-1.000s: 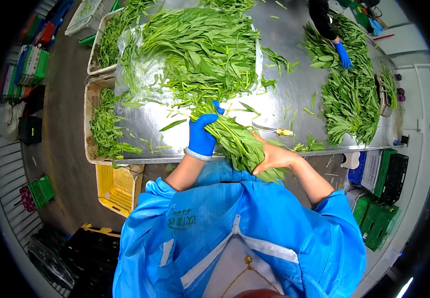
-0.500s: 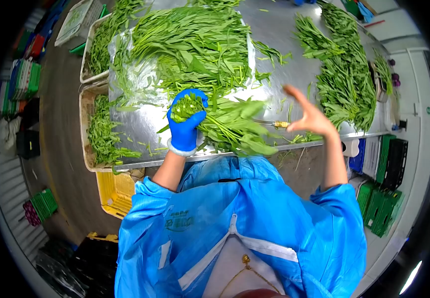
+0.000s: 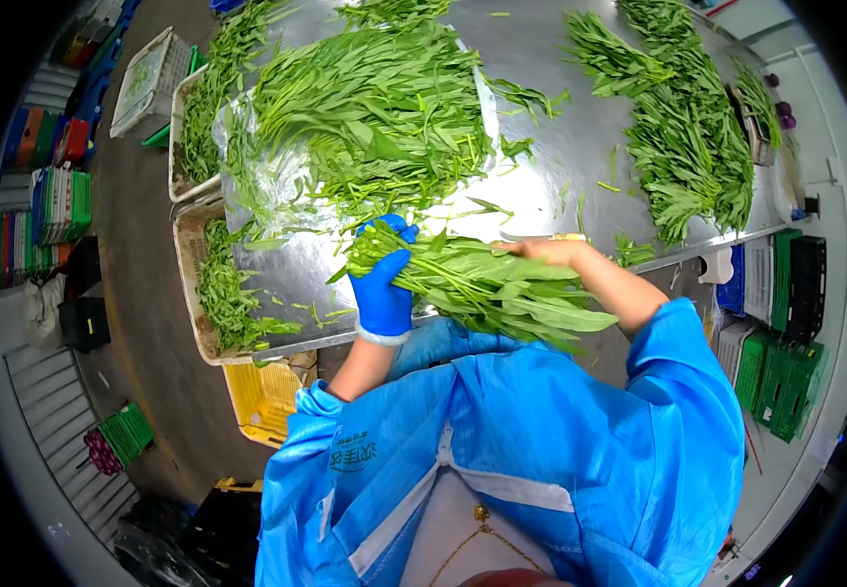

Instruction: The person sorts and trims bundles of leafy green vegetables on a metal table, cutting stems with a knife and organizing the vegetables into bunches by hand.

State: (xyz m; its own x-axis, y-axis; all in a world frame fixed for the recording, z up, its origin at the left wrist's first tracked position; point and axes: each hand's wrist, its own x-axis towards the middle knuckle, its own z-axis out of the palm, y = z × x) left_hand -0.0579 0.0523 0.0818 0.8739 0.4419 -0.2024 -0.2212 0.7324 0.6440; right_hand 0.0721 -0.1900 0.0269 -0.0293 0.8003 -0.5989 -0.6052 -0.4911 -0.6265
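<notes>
Left grip [image 3: 382, 293] around one leafy bunch [image 3: 502, 286], right grip [image 3: 544, 250] of unclear closure, one yellow crate [image 3: 262, 396] near one table [image 3: 575, 147]

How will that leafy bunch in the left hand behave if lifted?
The leafy bunch will probably flop at its leaf end, where long leaves spread beyond the grip. The stem end, gathered in the gloved left hand, should stay firmer.
</notes>
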